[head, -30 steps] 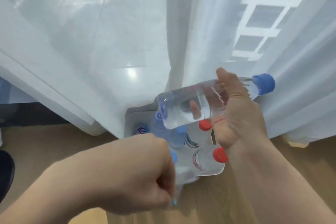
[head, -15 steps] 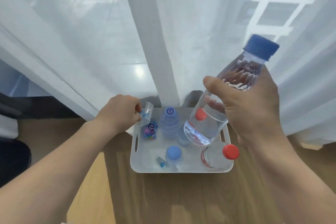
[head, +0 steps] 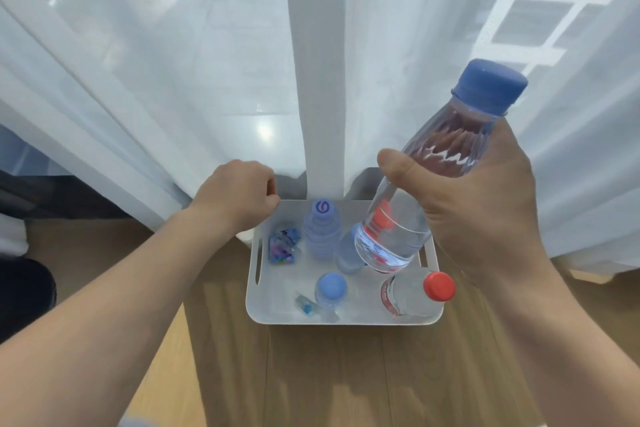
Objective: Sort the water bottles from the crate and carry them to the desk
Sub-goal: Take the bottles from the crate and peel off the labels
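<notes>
A white crate sits on the wooden floor against the curtain. Standing in it are a blue-tinted bottle with a purple swirl cap, a blue-capped bottle and a red-capped bottle. Another red cap shows through the bottle I hold. My right hand grips a clear blue-capped water bottle, tilted cap-up above the crate's right side. My left hand is a closed fist at the crate's back-left corner; whether it touches the rim is unclear.
Sheer white curtains hang right behind the crate. A crumpled colourful wrapper and a small blue scrap lie in the crate. A dark object sits at the left edge. Wooden floor lies in front.
The bottle in my right hand swung from lying sideways to cap-up. My left fist moved away from the camera to the crate's back-left corner; the clear scrap it held no longer shows.
</notes>
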